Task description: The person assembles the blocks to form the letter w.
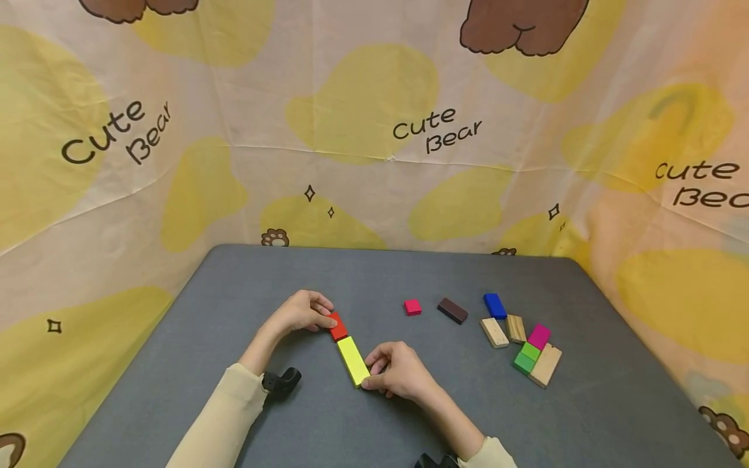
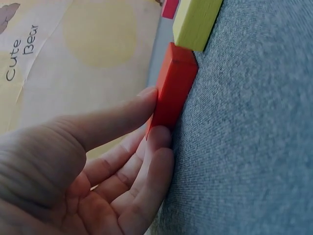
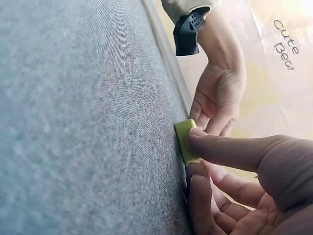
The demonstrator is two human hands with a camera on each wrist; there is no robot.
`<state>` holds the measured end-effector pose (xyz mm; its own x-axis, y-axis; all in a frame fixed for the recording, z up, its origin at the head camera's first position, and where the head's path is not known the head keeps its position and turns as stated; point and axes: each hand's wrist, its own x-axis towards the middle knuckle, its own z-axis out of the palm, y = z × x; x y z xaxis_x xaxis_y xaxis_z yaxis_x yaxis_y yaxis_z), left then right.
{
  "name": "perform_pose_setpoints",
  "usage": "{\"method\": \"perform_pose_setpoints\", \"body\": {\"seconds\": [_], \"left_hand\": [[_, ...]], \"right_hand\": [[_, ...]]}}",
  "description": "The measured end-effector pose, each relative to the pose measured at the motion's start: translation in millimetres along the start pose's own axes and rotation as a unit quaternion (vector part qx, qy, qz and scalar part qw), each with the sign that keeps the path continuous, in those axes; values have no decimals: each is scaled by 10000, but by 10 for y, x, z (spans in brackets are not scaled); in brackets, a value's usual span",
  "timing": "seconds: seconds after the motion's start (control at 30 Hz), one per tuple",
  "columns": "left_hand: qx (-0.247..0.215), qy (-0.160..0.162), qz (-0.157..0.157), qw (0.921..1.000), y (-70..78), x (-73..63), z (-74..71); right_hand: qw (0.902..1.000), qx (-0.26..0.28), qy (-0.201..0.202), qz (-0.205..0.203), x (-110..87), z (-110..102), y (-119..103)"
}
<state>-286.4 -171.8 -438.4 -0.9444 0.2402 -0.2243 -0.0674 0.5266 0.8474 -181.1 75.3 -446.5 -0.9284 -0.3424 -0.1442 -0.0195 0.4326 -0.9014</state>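
A red block (image 1: 337,327) and a longer yellow block (image 1: 354,362) lie end to end in a slanting line on the grey table. Their near ends meet or almost meet; a slight offset shows in the left wrist view. With thumb and fingertips, my left hand (image 1: 301,311) pinches the far end of the red block (image 2: 176,88). The right hand (image 1: 404,372) grips the yellow block (image 3: 185,142) at its end closest to me, thumb on top and fingers against the side. Both blocks rest flat on the cloth surface.
Right of the hands are a pinkish-red cube (image 1: 412,307) and a dark brown block (image 1: 452,311). Farther right sit a blue block (image 1: 495,305), several plain wooden blocks (image 1: 494,333), a magenta block (image 1: 539,336) and green blocks (image 1: 526,358). A printed cloth (image 1: 363,195) hangs behind the table (image 1: 263,266).
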Motion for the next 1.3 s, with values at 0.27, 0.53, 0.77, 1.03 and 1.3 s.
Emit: {"method": "perform_pose_setpoints", "body": {"seconds": [0.27,0.53,0.77,1.03,1.3], "left_hand": [[-107,-106,-5,9999,1,-10,-4],[-134,-81,-49,9999,-5,-10,10],[-114,-120,-43,9999,8,-6,7],[-201,-190,-38,9996,20,-8,-1],[-246,-177,-65,9995,15,0,-4]], "right_hand": [[9998,113,-20,-143,54,22,-7],[9999,-22,-107,-123,74,22,15],[9998,1,-176,-63,74,3,24],[9997,97,-218,-26,70,-9,31],[9995,221,-232,-79,81,-10,49]]}}
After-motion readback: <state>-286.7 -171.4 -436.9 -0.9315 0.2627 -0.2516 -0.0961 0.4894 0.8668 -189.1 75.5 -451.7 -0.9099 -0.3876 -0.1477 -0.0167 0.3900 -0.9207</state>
